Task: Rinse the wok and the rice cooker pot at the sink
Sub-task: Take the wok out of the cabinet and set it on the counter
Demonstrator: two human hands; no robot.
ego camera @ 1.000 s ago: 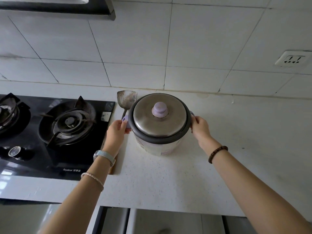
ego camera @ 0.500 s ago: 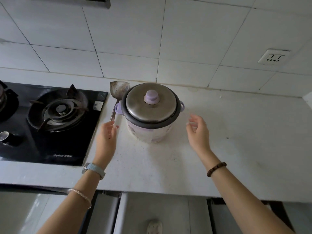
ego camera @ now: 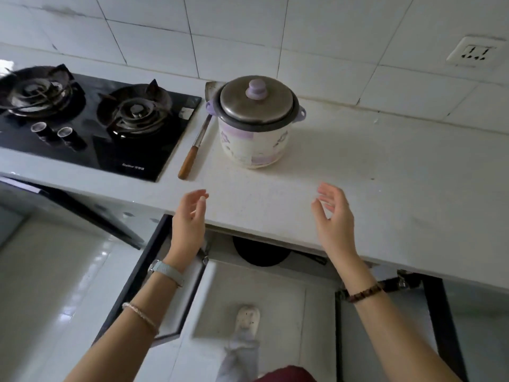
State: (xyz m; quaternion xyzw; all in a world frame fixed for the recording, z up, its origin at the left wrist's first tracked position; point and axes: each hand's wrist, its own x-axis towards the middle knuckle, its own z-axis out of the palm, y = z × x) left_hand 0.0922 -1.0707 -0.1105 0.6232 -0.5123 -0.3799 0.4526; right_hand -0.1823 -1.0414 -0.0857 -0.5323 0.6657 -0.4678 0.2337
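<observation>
The white-and-lilac rice cooker with a steel lid [ego camera: 256, 119] stands upright on the pale speckled surface [ego camera: 371, 172], at twelve o'clock from both hands and well apart from them. Left hand [ego camera: 190, 219] and right hand [ego camera: 333, 216] hover open and empty, about equally near.
</observation>
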